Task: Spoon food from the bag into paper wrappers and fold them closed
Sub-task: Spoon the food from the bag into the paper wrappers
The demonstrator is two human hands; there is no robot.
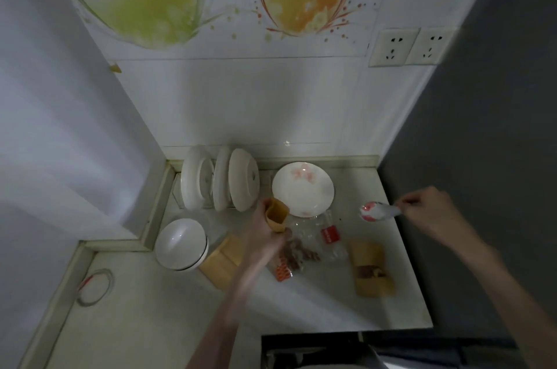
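At centre frame we see the left hand (265, 233) gripping an open brown paper wrapper (275, 214), held just above the clear food bag (310, 240) lying on the counter (316, 302). At right, the right hand (428, 208) pinches the handle of a white spoon (378, 211). A filled wrapper (372, 272) lies lower right of the bag.

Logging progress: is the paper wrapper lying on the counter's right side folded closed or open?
Open. The wrapper lies spread flat on the counter, with dark food showing in its middle; neither hand touches it.
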